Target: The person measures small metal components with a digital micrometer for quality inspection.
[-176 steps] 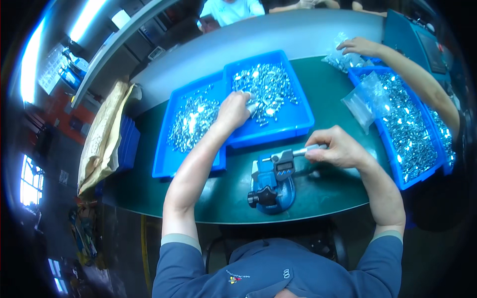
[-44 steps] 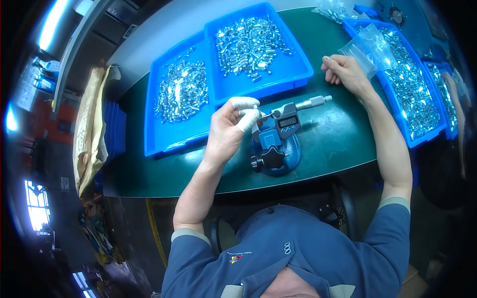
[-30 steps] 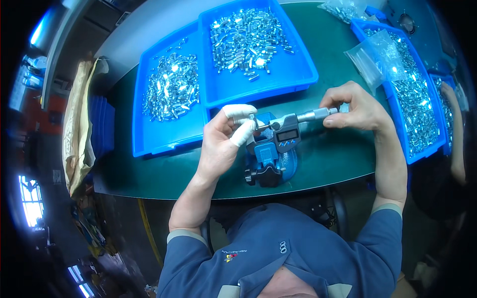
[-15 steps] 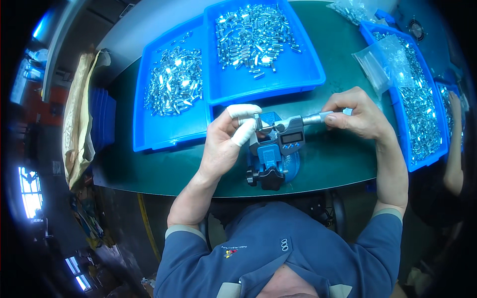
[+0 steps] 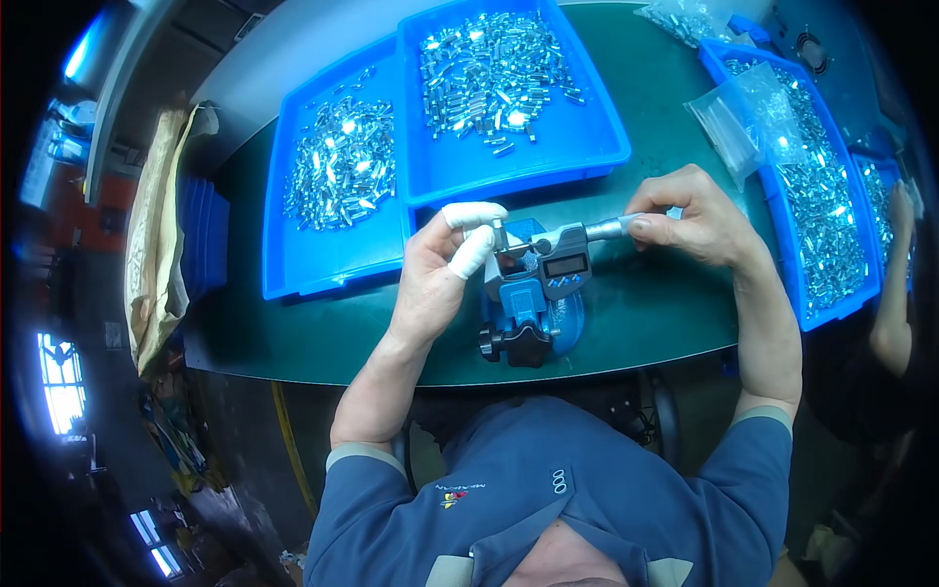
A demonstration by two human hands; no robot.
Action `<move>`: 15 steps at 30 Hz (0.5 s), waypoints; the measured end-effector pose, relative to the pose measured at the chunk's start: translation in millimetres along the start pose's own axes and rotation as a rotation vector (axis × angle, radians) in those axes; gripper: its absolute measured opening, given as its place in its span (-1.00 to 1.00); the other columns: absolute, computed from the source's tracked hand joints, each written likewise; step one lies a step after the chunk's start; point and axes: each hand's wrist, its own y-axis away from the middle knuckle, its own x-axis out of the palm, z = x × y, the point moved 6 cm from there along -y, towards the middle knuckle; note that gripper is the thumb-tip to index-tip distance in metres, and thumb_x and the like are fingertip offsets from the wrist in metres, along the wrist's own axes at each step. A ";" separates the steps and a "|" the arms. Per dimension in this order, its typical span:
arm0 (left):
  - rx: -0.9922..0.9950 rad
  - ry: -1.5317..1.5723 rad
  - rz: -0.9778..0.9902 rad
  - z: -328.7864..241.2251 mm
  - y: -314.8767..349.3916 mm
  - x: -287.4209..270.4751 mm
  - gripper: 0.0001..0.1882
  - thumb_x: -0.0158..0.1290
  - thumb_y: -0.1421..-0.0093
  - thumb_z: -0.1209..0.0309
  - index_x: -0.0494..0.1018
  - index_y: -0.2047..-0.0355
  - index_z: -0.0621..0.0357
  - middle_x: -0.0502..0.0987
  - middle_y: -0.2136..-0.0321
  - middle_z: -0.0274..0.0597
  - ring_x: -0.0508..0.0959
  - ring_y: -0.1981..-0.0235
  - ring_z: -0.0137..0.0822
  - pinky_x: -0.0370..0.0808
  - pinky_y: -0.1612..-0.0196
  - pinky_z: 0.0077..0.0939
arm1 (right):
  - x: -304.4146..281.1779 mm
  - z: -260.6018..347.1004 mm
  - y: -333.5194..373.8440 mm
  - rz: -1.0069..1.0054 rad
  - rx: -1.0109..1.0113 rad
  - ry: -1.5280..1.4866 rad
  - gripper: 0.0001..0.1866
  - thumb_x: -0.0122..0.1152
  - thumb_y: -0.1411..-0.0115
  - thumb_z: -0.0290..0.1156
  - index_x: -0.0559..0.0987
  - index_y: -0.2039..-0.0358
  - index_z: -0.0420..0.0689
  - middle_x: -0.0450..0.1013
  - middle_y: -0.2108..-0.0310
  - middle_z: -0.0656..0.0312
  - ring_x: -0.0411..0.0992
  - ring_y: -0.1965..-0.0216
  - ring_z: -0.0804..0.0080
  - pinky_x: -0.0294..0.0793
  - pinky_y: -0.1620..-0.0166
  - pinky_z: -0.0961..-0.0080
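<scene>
The fingers point(image 5: 470, 253) of the left hand point(image 5: 427, 279), thumb and forefinger in white wrapping, are brought almost together and pinch one small metal part point(image 5: 499, 235). This part is at the left end of the micrometer point(image 5: 566, 267), by its measuring gap; whether both measuring faces touch it, I cannot tell. At the right end of the micrometer, the thumb and forefinger of the right hand point(image 5: 694, 220) are closed around the thimble point(image 5: 608, 229).

Just below the micrometer is its blue stand point(image 5: 570, 331), with a black knob point(image 5: 528, 346) on the near side, and all this rests on the green desk point(image 5: 650, 318). Beyond the micrometer lies a blue tray point(image 5: 572, 147) with many shiny pieces, and to the left of it another blue tray point(image 5: 298, 264) with a smaller heap. Well to the right of the micrometer there is a long, full blue tray point(image 5: 843, 305), with clear plastic bags point(image 5: 729, 127) over its near-side edge. Farther right is a co-worker's hand point(image 5: 902, 207).

In my judgement, the part could sit tilted in the gap if the left pinch is not straight, and then the reading would be false. Turning the thimble too strongly could press the part too hard. If the wrapped fingertips slip, the part may drop onto the stand or desk.
</scene>
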 end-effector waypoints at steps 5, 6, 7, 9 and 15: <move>0.013 -0.013 -0.009 0.2 -1.9 -0.4 -0.75 0.08 -0.36 0.43 0.49 -0.02 0.19 0.64 0.28 -0.21 0.63 0.30 -0.46 0.53 0.31 -0.61 | -0.8 0.6 1.6 -0.004 0.026 -0.012 -0.69 0.30 -0.19 -0.22 0.65 0.40 -0.27 0.58 0.55 0.19 0.53 0.50 0.47 0.45 0.39 0.54; 0.019 -0.016 -0.005 -0.5 -2.0 0.7 -0.75 0.08 -0.36 0.43 0.49 -0.02 0.19 0.64 0.28 -0.21 0.63 0.30 -0.46 0.53 0.31 -0.61 | -0.6 1.1 1.8 0.000 0.014 -0.001 -0.70 0.33 -0.17 -0.22 0.66 0.39 -0.26 0.58 0.54 0.19 0.53 0.49 0.47 0.45 0.39 0.54; 0.013 -0.014 -0.019 -0.7 -1.0 0.1 -0.74 0.11 -0.35 0.40 0.50 0.00 0.21 0.64 0.30 -0.19 0.63 0.31 -0.43 0.55 0.27 -0.58 | -0.3 2.2 1.3 0.005 -0.002 0.010 -0.70 0.35 -0.15 -0.22 0.66 0.38 -0.25 0.59 0.53 0.19 0.53 0.49 0.47 0.45 0.39 0.54; 0.018 -0.021 -0.033 -1.1 -0.1 -2.0 -0.73 0.12 -0.34 0.37 0.50 0.02 0.23 0.65 0.31 -0.13 0.65 0.31 -0.39 0.58 0.21 -0.55 | -0.9 6.6 1.7 -0.016 -0.026 0.021 -0.70 0.37 -0.13 -0.22 0.66 0.38 -0.25 0.59 0.51 0.20 0.53 0.48 0.47 0.44 0.38 0.54; 0.181 -0.179 -0.139 -29.8 -6.4 -25.1 -0.76 0.11 -0.34 0.45 0.50 0.02 0.24 0.66 0.28 -0.07 0.65 0.28 -0.36 0.57 0.17 -0.52 | -2.0 1.9 4.0 -0.035 -0.035 0.023 -0.69 0.40 -0.12 -0.20 0.67 0.35 -0.23 0.57 0.51 0.23 0.48 0.47 0.52 0.40 0.40 0.56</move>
